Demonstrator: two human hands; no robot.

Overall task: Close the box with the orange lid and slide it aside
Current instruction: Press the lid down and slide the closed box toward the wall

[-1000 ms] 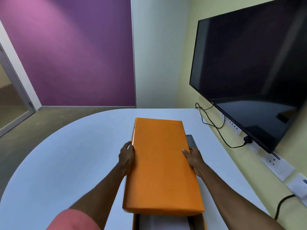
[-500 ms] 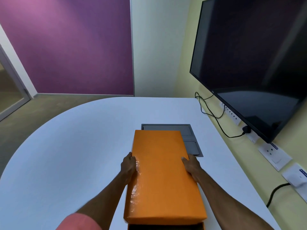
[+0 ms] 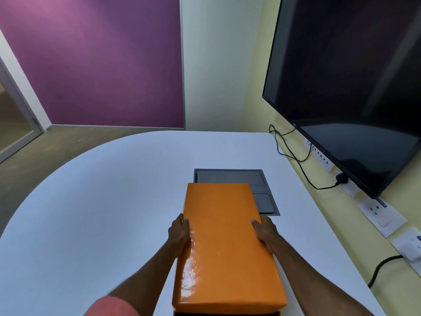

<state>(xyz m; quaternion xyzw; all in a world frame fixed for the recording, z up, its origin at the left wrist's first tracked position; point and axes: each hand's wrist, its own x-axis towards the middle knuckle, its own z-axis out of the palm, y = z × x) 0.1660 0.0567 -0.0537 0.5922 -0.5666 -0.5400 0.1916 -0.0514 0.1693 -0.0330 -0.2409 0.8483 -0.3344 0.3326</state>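
Near the table's (image 3: 102,213) near edge, the left hand (image 3: 178,233) and right hand (image 3: 265,232) clamp the orange lid's (image 3: 225,247) long sides above the box (image 3: 227,313), where a skewed descent could jam a corner.

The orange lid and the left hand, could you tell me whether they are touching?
Touching. The head view shows the left hand pressed against the orange lid's left edge, with no gap.
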